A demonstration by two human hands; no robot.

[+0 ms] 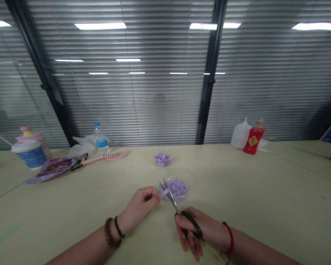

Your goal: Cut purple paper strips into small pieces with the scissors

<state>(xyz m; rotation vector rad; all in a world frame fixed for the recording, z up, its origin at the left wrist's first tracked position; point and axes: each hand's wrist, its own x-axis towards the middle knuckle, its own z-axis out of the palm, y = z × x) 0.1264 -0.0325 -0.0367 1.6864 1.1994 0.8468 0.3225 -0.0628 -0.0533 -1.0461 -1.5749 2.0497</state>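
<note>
My right hand [191, 230] grips a pair of scissors [173, 200] by their black handles, with the blades slightly parted and pointing away from me. In my left hand [143, 202], thumb and fingertips are pinched on a small purple strip [164, 192]. The strip lies between the scissor blades. Just beyond both hands is a clear plastic bowl [188, 187] with many small purple pieces [177, 187] in it. The blade tips and the strip are over its left side. A smaller clear container [162, 162] with purple bits stands farther back.
At the left are a blue paper cup [31, 156], a purple packet [55, 169], a pink hairbrush [116, 154], a black-framed item [79, 162], a plastic bag [84, 146] and a water bottle [101, 140]. A white squeeze bottle [240, 135] and a red bottle [253, 140] stand back right.
</note>
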